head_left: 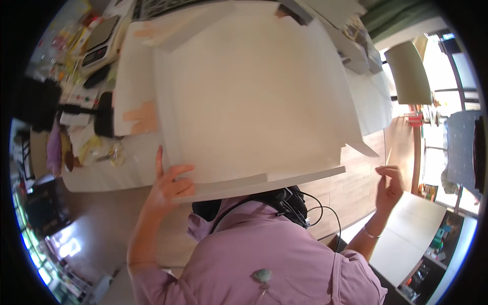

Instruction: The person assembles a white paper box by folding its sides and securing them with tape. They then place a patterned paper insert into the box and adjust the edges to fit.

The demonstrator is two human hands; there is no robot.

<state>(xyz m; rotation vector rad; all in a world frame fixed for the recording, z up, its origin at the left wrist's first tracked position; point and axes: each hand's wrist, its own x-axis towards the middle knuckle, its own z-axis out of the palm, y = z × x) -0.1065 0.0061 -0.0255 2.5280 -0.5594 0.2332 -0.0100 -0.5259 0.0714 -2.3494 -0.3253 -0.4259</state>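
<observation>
A large white flat sheet, like paper or card with folded edges [254, 96], spreads across the table before me. Its near edge carries a narrow turned-up strip [305, 174] and sticks out past the table toward my body. At the near left corner my left hand [170, 185] grips this edge, fingers bent over it and one finger pointing away along the side. My right hand [389, 185] is raised off to the right, apart from the sheet, fingers curled together. Whatever those fingers hold, if anything, cannot be made out. A loose flap [363, 145] juts from the near right corner.
A scale [101, 43] and a black stand [104, 114] are at the left among small clutter. Scissors [114, 155] lie near the table's left end. Grey pieces [358, 53] sit at the far right. A chair [408, 73] and a white-topped cabinet [406, 236] stand to the right.
</observation>
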